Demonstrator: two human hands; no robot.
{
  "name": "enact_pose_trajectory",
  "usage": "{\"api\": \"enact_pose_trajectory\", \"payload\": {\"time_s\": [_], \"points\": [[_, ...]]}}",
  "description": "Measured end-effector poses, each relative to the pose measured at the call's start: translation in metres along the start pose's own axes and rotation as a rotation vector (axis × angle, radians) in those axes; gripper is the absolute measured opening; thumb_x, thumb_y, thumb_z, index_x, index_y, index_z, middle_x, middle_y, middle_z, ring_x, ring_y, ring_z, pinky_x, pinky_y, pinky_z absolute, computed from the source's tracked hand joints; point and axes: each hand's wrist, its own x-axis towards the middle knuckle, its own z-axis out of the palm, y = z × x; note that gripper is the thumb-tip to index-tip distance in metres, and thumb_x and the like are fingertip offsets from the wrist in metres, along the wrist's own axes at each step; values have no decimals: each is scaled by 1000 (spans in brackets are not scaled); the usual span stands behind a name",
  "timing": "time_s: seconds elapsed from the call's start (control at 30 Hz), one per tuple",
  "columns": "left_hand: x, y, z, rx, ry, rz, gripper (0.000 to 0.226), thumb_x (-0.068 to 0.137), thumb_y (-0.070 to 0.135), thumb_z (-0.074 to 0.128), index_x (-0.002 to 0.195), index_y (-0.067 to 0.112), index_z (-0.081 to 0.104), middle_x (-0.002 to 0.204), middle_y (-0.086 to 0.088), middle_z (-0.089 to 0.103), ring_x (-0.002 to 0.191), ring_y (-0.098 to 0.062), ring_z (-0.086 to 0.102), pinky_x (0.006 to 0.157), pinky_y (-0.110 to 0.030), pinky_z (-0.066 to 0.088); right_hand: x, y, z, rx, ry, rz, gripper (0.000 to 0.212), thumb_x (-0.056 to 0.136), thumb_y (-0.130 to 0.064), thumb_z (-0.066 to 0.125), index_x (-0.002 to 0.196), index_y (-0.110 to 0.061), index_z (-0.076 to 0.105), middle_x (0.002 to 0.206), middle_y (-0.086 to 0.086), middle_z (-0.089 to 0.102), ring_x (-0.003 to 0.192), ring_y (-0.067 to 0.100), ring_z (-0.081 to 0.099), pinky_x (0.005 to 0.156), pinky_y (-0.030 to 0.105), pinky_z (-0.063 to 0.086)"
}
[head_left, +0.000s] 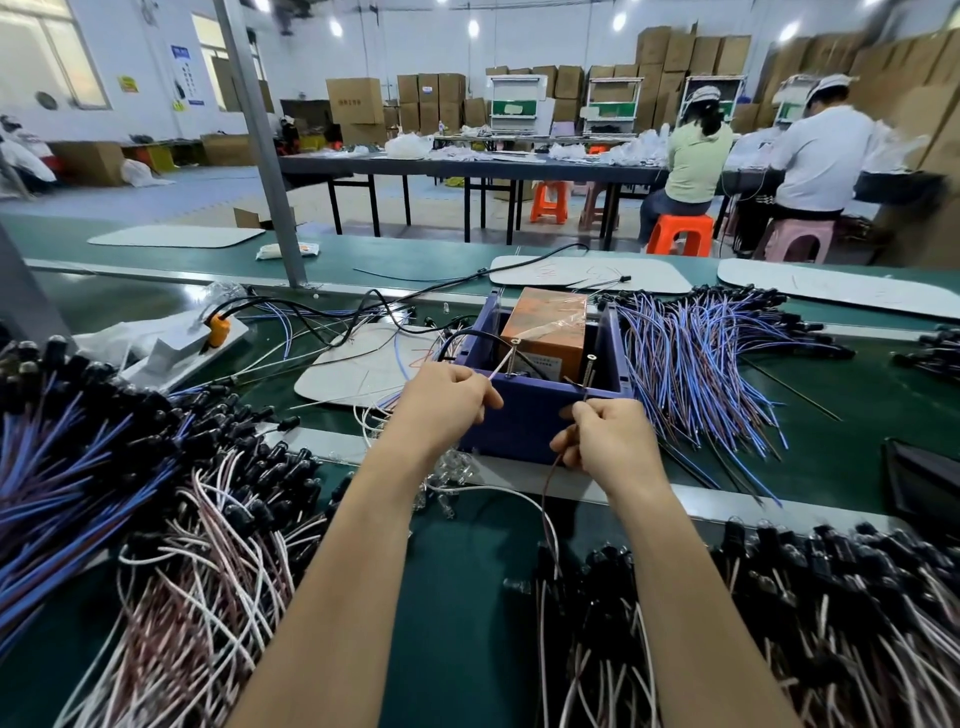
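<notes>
Matt blue plastic box (519, 422), metal screws (511, 357), thin plastic-sheathed wire (544, 499), glossy taped orange carton (550, 322), smooth green belt (467, 582).

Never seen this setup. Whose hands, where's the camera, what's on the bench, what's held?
No machine here: a person's two bare hands, filmed by a wide-angle camera on their head, looking forward and down. The left hand pinches a thin wire running up toward the left screw on a blue box. The right hand pinches a brown wire below the right screw. An orange carton sits inside the box. Bundles of blue wires and white wires lie on the green bench.
</notes>
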Motion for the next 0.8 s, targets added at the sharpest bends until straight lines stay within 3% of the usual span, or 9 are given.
{"api": "enact_pose_trajectory", "payload": {"time_s": [0.3, 0.8], "points": [[-3, -1, 2, 34, -85, -27, 25, 89, 11, 46, 78, 8, 69, 37, 8, 47, 30, 0, 37, 32, -8, 26, 2, 2, -1, 22, -1, 3, 33, 98, -6, 41, 71, -10, 60, 53, 4, 62, 40, 12, 47, 59, 31, 43], [-3, -8, 6, 134, -169, -57, 30, 96, 15, 45, 80, 9, 69, 34, 7, 43, 28, -3, 35, 31, -11, 25, 5, 5, 0, 42, -4, -2, 33, 98, -6, 42, 70, -12, 60, 50, 2, 62, 40, 14, 47, 52, 25, 38]]}}
